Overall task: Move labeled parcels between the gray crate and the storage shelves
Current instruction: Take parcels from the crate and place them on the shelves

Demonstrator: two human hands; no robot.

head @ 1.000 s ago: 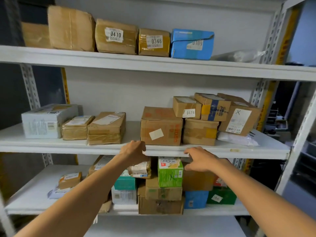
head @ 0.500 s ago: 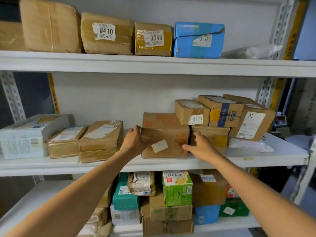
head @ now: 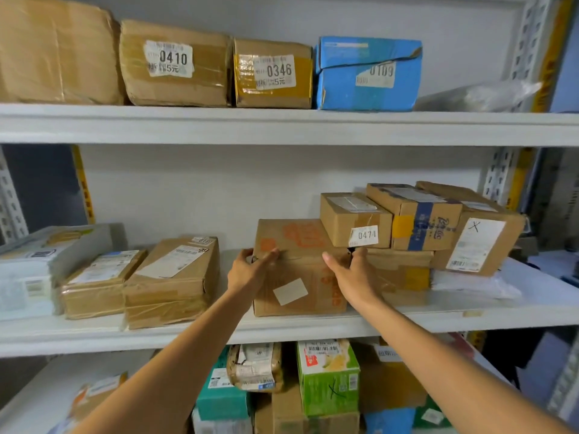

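A brown cardboard parcel point(head: 294, 277) with orange print and a blank white sticker stands on the middle shelf point(head: 282, 333). My left hand point(head: 250, 270) grips its upper left corner, thumb on the side and fingers over the front edge. My right hand point(head: 347, 274) holds its upper right front corner, thumb tucked between it and the taped box point(head: 404, 274) beside it. A small box labelled 0471 point(head: 354, 220) rests partly on the parcel's top right. The gray crate is out of view.
Left of the parcel lie two flat taped parcels point(head: 169, 280) and a white box point(head: 31, 270). Right of it is a stack of several boxes point(head: 438, 227). The top shelf point(head: 282, 123) carries parcels 0410, 0346 and a blue box. More parcels point(head: 326, 377) crowd the bottom shelf.
Both hands rose from the bottom shelf's parcels to the middle shelf and closed on the top corners of the orange-printed box. The camera moved closer and tilted up.
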